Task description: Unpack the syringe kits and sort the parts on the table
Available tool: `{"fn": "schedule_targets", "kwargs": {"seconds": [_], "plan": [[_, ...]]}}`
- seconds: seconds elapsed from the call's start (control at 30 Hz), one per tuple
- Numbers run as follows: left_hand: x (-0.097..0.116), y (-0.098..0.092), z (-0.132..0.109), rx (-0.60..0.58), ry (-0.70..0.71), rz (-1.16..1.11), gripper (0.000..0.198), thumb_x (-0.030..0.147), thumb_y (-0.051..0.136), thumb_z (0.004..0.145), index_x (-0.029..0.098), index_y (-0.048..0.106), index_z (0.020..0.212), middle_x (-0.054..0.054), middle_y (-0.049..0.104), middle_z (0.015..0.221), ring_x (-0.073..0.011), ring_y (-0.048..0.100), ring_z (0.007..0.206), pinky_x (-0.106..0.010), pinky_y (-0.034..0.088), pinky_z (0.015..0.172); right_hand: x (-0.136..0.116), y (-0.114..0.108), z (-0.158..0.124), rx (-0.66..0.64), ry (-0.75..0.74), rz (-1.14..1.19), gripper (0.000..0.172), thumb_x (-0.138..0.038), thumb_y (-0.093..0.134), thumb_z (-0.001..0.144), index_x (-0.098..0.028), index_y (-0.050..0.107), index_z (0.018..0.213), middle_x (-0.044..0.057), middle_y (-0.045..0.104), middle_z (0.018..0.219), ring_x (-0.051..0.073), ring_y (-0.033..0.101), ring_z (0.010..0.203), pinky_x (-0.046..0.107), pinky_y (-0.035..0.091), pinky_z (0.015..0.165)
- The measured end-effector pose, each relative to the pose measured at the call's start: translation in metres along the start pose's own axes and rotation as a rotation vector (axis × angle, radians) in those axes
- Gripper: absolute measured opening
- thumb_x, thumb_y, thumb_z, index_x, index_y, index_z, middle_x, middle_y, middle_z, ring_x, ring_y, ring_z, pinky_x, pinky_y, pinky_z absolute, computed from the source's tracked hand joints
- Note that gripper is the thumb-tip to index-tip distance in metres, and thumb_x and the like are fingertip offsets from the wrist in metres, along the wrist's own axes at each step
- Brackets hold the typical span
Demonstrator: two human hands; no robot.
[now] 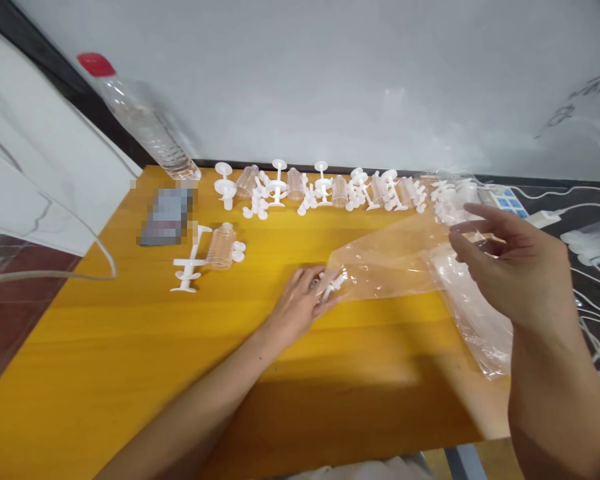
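Observation:
My left hand (303, 301) rests on the yellow table (130, 347) with its fingers closed round small white plastic parts (333, 285) at the mouth of a clear plastic bag (390, 263). My right hand (515, 263) is raised at the right, its fingers pinched on the upper edge of that bag, which sags down to the table's right edge. A small clear bottle (221, 245) with white plunger-like pieces (189, 267) lies left of my left hand.
Along the back edge stands a row of several small clear bottles and white parts (325, 187). A large water bottle with a red cap (140, 120) leans at the back left beside a blurred card (167, 215). A power strip (505, 198) and white cables lie at right.

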State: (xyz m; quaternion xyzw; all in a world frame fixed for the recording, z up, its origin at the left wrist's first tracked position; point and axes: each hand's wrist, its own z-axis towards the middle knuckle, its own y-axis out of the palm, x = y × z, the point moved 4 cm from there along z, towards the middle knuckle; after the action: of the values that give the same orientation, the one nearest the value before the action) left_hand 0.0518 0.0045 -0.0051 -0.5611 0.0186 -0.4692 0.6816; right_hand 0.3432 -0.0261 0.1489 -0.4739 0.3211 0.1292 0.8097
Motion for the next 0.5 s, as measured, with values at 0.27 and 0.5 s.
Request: {"fn": "schedule_targets", "kwargs": {"seconds": [0.27, 0.5], "plan": [[0.000, 0.000, 0.001, -0.002, 0.017, 0.069, 0.040, 0.038, 0.060, 0.103, 0.025, 0.065, 0.141, -0.013, 0.066, 0.143, -0.0330, 0.057, 0.125, -0.049, 0.048, 0.100, 0.075, -0.050, -0.030, 0.390, 0.232, 0.281, 0.066, -0.033, 0.092, 0.069, -0.030, 0.074, 0.132, 0.015, 0.074, 0.101, 0.015, 0.059, 0.058, 0.034, 0.045, 0.047], [-0.001, 0.000, 0.002, -0.012, 0.012, 0.048, 0.034, 0.036, 0.062, 0.102, 0.026, 0.070, 0.134, -0.011, 0.068, 0.141, -0.0311, 0.057, 0.125, -0.049, 0.045, 0.104, 0.168, -0.070, -0.113, 0.703, 0.474, 0.207, 0.083, -0.033, 0.093, 0.060, -0.045, 0.060, 0.136, 0.016, 0.070, 0.122, 0.031, 0.074, 0.077, 0.052, 0.063, 0.071]]}}
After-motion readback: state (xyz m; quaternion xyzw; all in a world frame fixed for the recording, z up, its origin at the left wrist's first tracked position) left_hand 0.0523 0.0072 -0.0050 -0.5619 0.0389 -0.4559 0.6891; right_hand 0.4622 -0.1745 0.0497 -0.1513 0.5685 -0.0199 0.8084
